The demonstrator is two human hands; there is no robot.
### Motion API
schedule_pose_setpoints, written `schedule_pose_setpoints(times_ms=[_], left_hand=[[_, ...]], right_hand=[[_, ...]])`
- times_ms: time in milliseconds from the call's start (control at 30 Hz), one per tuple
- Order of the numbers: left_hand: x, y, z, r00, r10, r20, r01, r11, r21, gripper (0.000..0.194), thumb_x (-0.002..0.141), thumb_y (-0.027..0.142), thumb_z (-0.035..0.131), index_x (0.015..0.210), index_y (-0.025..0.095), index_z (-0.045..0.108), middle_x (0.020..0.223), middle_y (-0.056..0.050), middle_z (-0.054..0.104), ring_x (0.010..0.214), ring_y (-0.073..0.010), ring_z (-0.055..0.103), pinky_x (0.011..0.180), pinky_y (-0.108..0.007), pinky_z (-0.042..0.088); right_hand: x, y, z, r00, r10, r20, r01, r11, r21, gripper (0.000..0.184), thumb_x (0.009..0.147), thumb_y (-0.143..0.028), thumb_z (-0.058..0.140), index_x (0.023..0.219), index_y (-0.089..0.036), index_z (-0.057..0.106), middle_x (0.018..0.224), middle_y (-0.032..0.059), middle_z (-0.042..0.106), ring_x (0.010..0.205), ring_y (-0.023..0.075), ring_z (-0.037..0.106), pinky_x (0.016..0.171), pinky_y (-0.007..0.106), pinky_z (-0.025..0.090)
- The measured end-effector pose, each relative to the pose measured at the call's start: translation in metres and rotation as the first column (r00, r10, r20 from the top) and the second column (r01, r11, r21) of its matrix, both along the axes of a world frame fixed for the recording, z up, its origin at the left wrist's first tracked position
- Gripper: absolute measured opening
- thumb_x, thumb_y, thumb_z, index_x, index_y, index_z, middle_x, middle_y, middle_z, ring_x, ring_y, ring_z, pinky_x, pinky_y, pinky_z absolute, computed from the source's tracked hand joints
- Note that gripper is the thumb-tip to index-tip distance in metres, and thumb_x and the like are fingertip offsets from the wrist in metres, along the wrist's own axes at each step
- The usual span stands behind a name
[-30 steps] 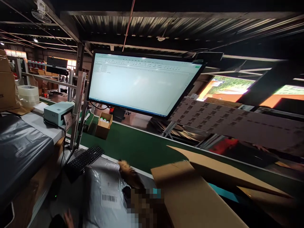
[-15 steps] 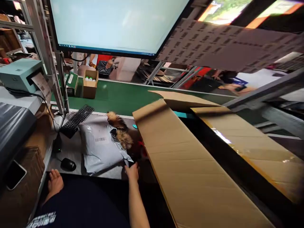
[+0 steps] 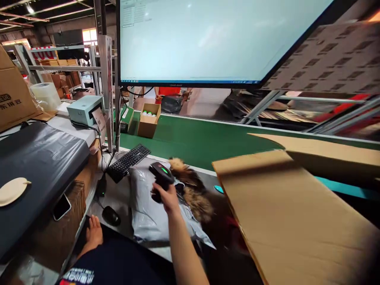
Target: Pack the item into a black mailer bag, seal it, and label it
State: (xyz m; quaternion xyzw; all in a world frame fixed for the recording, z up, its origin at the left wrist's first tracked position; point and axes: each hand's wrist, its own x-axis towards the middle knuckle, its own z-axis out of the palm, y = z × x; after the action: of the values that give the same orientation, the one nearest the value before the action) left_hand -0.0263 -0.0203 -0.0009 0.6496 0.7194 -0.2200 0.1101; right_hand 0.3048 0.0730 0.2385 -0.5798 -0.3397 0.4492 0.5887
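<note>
My right hand (image 3: 166, 196) is wrapped round the handle of a black barcode scanner (image 3: 162, 175) with a green light on top. The scanner is held over a grey plastic mailer bag (image 3: 148, 217) lying on the bench. Brown and black fur (image 3: 194, 194) lies along the bag's right side; whether it comes out of the bag I cannot tell. My left hand (image 3: 94, 233) rests at the bench's front edge, fingers stretched out and holding nothing. Nearest to it is a black computer mouse (image 3: 111, 216). A black keyboard (image 3: 129, 161) lies behind the bag.
A large open cardboard box (image 3: 291, 213) takes up the right side. Behind the bench runs a green conveyor belt (image 3: 184, 136) with a small carton of bottles (image 3: 148, 122). A monitor (image 3: 190, 43) hangs above. To the left stand a label printer (image 3: 86, 110) and a phone (image 3: 62, 207).
My right hand has come up from the bag's lower right corner and now holds the scanner above the bag. The view has swung left. My left hand stays at the bench edge.
</note>
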Motion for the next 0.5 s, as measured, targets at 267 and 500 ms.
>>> schedule_pose_setpoints(times_ms=[267, 500], left_hand=[[-0.016, 0.002, -0.012, 0.999, -0.045, 0.027, 0.044, 0.998, 0.049, 0.080, 0.085, -0.005, 0.035, 0.162, 0.014, 0.040, 0.171, -0.016, 0.031, 0.157, -0.0330, 0.034, 0.111, -0.044, 0.049], [-0.011, 0.002, -0.004, 0.998, -0.045, 0.040, 0.044, 0.999, 0.026, 0.079, 0.086, -0.005, 0.034, 0.161, 0.017, 0.047, 0.169, -0.017, 0.036, 0.155, -0.0357, 0.034, 0.111, -0.045, 0.048]], right_hand=[[-0.095, 0.135, 0.094, 0.919, 0.364, 0.152, -0.391, 0.893, 0.222, 0.042, 0.058, -0.047, 0.082, 0.080, -0.023, 0.055, 0.055, -0.0083, 0.052, 0.047, 0.0104, 0.047, 0.048, 0.024, 0.036], [-0.093, 0.150, 0.100, 0.909, 0.340, 0.241, -0.389, 0.900, 0.198, 0.049, 0.059, -0.059, 0.082, 0.075, -0.021, 0.056, 0.052, -0.0084, 0.049, 0.046, 0.0089, 0.044, 0.048, 0.023, 0.035]])
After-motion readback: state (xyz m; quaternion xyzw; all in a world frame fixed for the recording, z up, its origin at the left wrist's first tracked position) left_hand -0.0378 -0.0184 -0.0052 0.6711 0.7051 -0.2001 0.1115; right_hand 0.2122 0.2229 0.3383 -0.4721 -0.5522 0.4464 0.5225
